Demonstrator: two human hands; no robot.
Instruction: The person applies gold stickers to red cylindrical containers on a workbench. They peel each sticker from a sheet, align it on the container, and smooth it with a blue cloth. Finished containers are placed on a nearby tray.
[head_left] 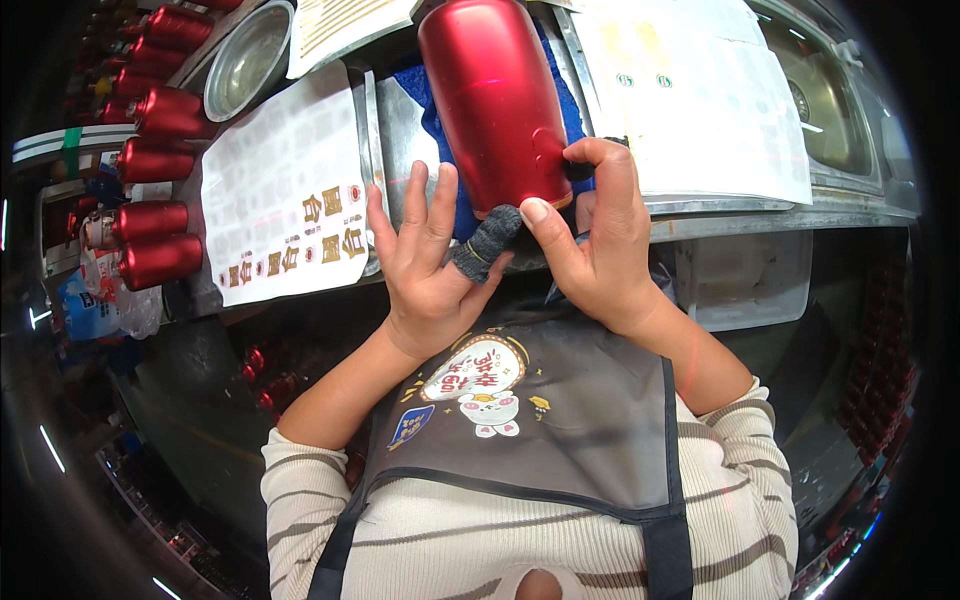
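Observation:
A glossy red bottle (497, 100) lies on a blue cloth (432, 112), its near end toward me. My right hand (605, 235) is curled at the bottle's lower right; its index fingertip touches the side and its thumb the near edge. Dark covering shows behind that index finger. My left hand (430, 255) is open at the lower left, most fingers spread. A grey knitted finger cover (488, 245) on one of its fingers reaches the bottle's near end beside my right thumb. A faint curved outline marks the bottle's surface near my right index finger.
A decal sheet (270, 170) with gold characters and red marks lies at left, and a paler sheet (690, 110) at right. Several red bottles (160, 205) line the far left, near a metal bowl (250, 62). A sink (815, 90) is at upper right; a translucent bin (745, 275) sits below the table edge.

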